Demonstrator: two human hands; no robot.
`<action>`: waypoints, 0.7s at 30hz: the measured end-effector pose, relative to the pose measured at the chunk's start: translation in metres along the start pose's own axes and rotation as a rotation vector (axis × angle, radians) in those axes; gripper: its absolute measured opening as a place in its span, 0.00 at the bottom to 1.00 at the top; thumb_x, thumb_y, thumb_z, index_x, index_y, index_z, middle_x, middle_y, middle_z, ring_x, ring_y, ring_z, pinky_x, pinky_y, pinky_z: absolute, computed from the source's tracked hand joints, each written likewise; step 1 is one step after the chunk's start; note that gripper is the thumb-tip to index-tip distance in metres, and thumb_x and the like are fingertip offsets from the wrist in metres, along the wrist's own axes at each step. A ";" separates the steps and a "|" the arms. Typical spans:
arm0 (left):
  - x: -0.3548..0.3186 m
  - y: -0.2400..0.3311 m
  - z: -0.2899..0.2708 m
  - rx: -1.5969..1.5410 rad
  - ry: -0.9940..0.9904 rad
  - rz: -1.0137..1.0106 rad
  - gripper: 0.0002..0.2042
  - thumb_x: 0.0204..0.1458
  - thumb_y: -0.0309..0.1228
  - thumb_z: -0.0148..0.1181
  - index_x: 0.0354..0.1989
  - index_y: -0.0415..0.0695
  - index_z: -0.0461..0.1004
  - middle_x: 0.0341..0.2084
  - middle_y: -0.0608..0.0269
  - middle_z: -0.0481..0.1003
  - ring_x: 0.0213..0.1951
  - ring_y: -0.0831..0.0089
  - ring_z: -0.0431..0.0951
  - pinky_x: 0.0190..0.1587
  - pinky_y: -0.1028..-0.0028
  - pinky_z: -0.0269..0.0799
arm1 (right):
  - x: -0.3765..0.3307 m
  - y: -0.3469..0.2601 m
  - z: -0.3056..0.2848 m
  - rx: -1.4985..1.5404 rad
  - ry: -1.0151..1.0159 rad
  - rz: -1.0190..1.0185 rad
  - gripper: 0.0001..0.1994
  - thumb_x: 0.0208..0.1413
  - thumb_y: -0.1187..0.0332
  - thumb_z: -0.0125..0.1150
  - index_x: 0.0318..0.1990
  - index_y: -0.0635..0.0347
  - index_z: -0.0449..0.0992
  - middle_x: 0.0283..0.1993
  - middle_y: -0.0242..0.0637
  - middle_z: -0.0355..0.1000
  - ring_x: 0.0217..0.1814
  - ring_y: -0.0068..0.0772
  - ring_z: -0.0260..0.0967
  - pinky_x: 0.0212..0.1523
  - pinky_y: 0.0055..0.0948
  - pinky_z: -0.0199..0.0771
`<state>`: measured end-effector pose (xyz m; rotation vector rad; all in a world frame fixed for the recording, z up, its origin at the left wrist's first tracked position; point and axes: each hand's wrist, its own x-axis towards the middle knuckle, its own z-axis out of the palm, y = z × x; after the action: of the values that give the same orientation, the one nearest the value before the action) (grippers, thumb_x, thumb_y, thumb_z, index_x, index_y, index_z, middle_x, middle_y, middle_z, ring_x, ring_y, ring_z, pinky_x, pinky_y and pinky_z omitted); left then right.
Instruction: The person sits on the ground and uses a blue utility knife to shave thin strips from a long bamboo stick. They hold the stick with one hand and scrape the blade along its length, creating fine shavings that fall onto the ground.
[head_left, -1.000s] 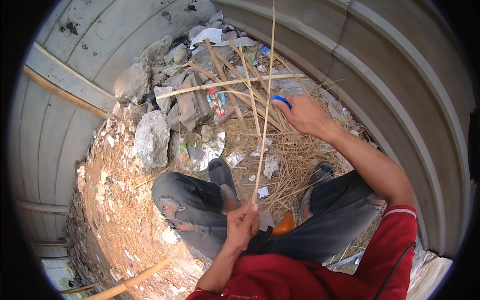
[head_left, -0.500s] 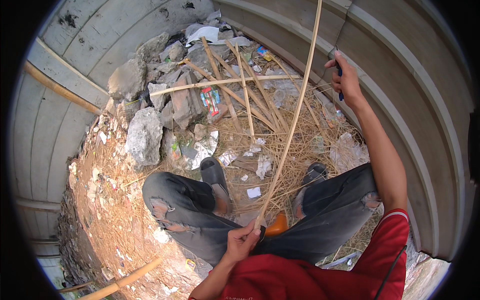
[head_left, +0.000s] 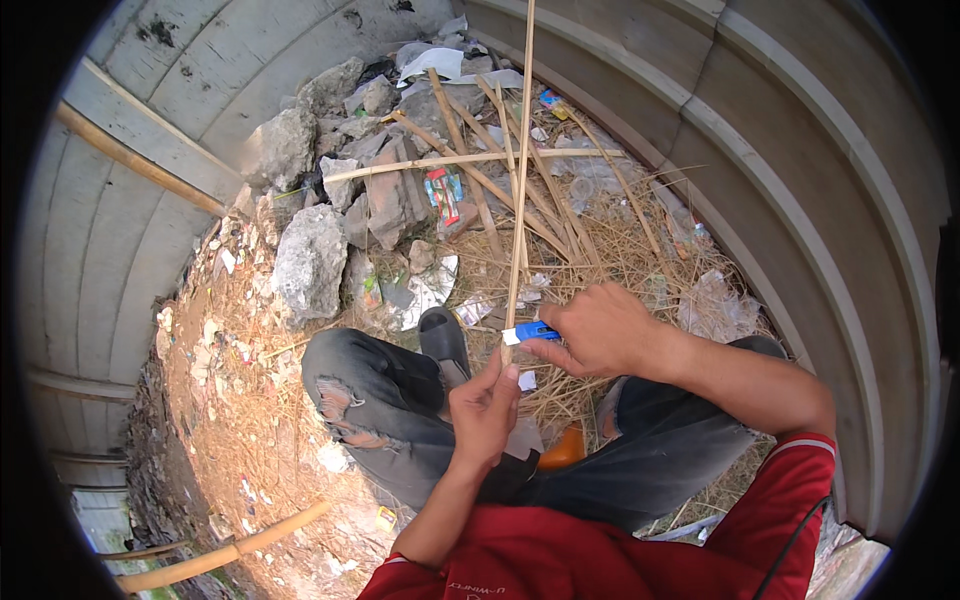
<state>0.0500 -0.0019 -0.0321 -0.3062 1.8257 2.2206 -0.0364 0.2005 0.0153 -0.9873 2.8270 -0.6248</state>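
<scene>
A long, pale split-bamboo strip [head_left: 521, 215] stretches away from me, past the top edge of the view. Low down near its close end, my left hand [head_left: 482, 412] pinches it between thumb and fingers above my knees. My right hand [head_left: 612, 330] grips a blue utility knife [head_left: 536, 332], its fingers closed around the handle. The knife's pale tip crosses the strip just above my left fingertips and appears to touch it. Whether the blade has cut into the bamboo I cannot tell.
Several bamboo strips [head_left: 480, 176] lie crossed on dry shavings ahead. Grey rocks [head_left: 312, 258] and litter are heaped at the left. Corrugated metal sheeting [head_left: 800, 190] rises close on my right. Between my legs sits an orange object [head_left: 562, 450]; a bamboo pole [head_left: 230, 550] is at lower left.
My right hand has come down and in from the upper right, bringing the knife to the strip. My left hand has risen slightly, and the strip now stands straighter in view.
</scene>
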 end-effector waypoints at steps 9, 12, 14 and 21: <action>-0.007 0.001 -0.002 0.088 -0.027 -0.020 0.20 0.65 0.30 0.58 0.64 0.34 0.70 0.22 0.77 0.68 0.22 0.89 0.62 0.23 0.84 0.57 | 0.026 0.046 -0.016 -0.046 0.249 0.307 0.28 0.65 0.43 0.50 0.33 0.62 0.80 0.21 0.51 0.74 0.28 0.60 0.76 0.32 0.52 0.75; -0.032 -0.013 -0.007 0.144 -0.092 -0.023 0.21 0.65 0.29 0.59 0.63 0.33 0.70 0.23 0.76 0.69 0.24 0.89 0.64 0.25 0.84 0.59 | 0.027 0.095 -0.057 -0.036 0.318 0.494 0.29 0.67 0.44 0.49 0.31 0.64 0.81 0.22 0.52 0.74 0.29 0.60 0.75 0.34 0.53 0.74; -0.032 -0.016 -0.008 0.140 -0.086 0.002 0.21 0.64 0.28 0.60 0.62 0.32 0.70 0.26 0.75 0.71 0.26 0.89 0.66 0.27 0.84 0.62 | 0.024 0.096 -0.053 -0.016 0.280 0.453 0.29 0.66 0.44 0.49 0.29 0.64 0.81 0.22 0.54 0.74 0.29 0.61 0.74 0.33 0.53 0.72; 0.005 -0.012 -0.005 0.143 0.082 0.123 0.18 0.65 0.28 0.58 0.61 0.35 0.72 0.22 0.77 0.69 0.21 0.91 0.62 0.21 0.85 0.55 | 0.003 -0.007 0.012 0.103 -0.102 0.116 0.26 0.65 0.45 0.53 0.35 0.63 0.80 0.20 0.52 0.73 0.27 0.61 0.75 0.29 0.54 0.74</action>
<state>0.0490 -0.0046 -0.0459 -0.2675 2.0871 2.1700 -0.0324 0.1896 0.0069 -0.8081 2.7102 -0.6786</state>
